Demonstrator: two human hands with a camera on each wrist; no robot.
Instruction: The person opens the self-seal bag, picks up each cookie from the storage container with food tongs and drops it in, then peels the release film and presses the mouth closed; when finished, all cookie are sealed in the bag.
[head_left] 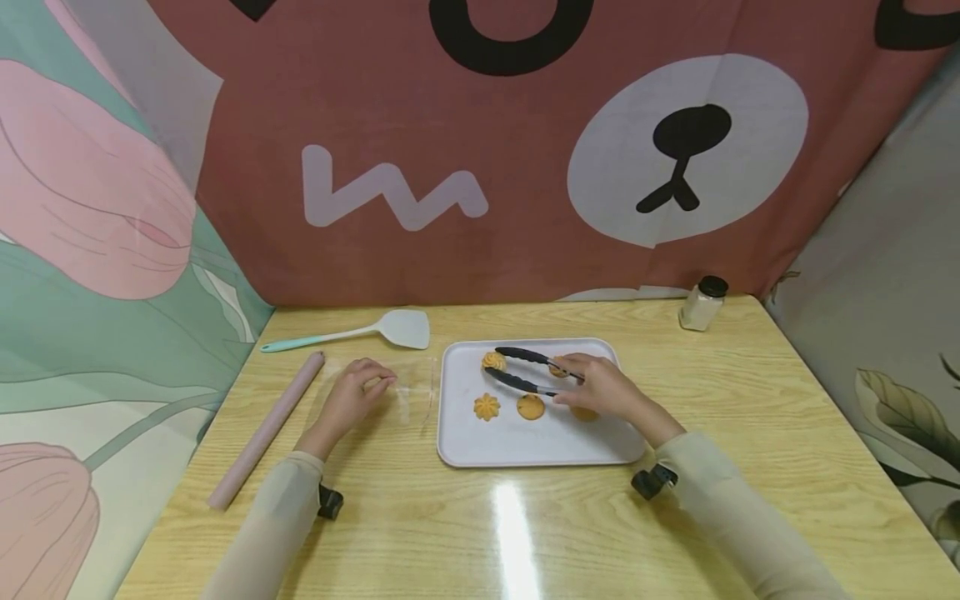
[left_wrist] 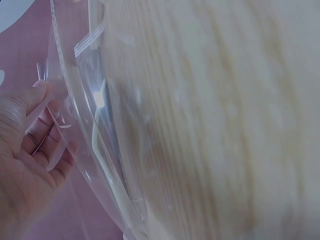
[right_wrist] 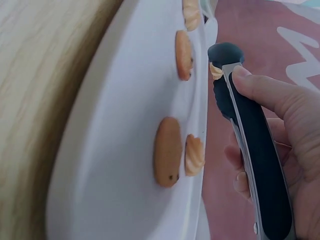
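My left hand (head_left: 352,396) pinches the edge of a clear plastic bag (head_left: 411,402), left of the white tray (head_left: 540,450). In the left wrist view, the thumb and fingers meet at the bag's see-through film (left_wrist: 70,107). Over the tray, my right hand (head_left: 603,390) holds black-and-silver tongs (head_left: 513,382), whose tips point left. A swirled cookie (head_left: 493,361) shows between these tips; whether they squeeze it I cannot tell. Below it lie a star-shaped cookie (head_left: 487,407) and a round cookie (head_left: 530,407). Two more cookies are partly hidden by the right hand and tongs.
A spatula (head_left: 405,328) with a pale green handle lies behind the bag. To the left is a pinkish rolling pin (head_left: 266,433). A small jar (head_left: 703,304) with a black lid stands at the back right, before the patterned cloth (head_left: 390,267).
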